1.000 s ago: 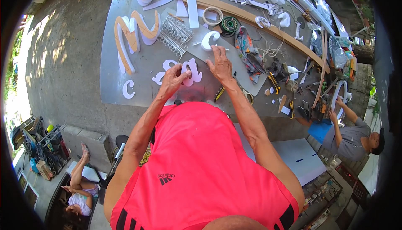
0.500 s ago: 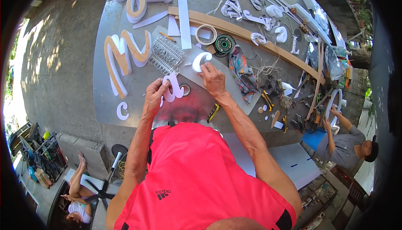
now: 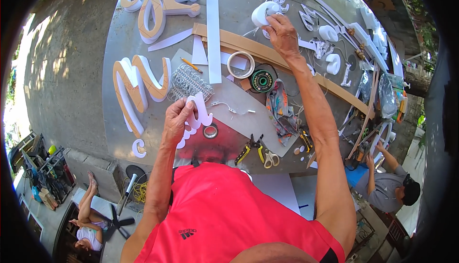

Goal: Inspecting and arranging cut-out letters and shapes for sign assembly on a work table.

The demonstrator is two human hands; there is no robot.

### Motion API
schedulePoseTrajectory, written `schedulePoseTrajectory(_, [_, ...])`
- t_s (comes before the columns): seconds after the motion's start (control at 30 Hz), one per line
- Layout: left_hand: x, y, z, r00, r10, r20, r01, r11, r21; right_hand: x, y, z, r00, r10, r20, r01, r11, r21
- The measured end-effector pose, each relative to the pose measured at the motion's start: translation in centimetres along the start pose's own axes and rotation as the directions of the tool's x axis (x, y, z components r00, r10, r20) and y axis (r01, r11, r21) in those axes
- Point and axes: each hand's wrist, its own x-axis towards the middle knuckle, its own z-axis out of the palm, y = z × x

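Flat white letter [image 3: 202,112] pinched by left hand [image 3: 176,122] over table's [image 3: 234,19] near side, close to tape roll [image 3: 205,133] and wire coils [image 3: 187,82]. Thick white letter [image 3: 259,14] pinched by right hand [image 3: 283,35] at far side, near other letters [image 3: 328,33].

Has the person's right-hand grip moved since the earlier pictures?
Yes. Against the round green-and-black spool, the right-hand grip has moved forward and rightward: earlier on its near side, now beyond it.
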Motion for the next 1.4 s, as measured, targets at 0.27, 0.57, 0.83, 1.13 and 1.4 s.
schedulePoseTrajectory(0.27, [1.4, 0.8, -0.3, 0.996, -0.088, -0.021, 0.087, 0.995, -0.042, 10.4, 14.7, 4.0, 0.967, 0.215, -0.136, -0.233, 0.963, -0.134])
schedulePoseTrajectory(0.57, [2.9, 1.4, 0.3, 0.989, -0.108, -0.103, 0.099, 0.991, -0.09, 12.1, 32.6, 0.1, 0.805, 0.586, -0.091, -0.566, 0.715, -0.41])
schedulePoseTrajectory(0.83, [5.8, 1.9, 2.1, 0.972, -0.108, -0.207, 0.082, 0.988, -0.134, 14.6, 29.9, 1.6, 0.925, 0.35, -0.15, -0.373, 0.754, -0.54])
schedulePoseTrajectory(1.13, [7.2, 0.5, 1.6, 0.972, -0.109, -0.21, 0.08, 0.987, -0.139, 21.3, 44.0, 4.1, 0.91, 0.388, -0.144, -0.39, 0.687, -0.613])
schedulePoseTrajectory(1.4, [8.4, 2.9, 2.1, 0.951, -0.055, -0.304, -0.066, 0.925, -0.375, 19.8, 30.0, 3.0, 0.823, 0.568, 0.009, -0.551, 0.794, 0.258])
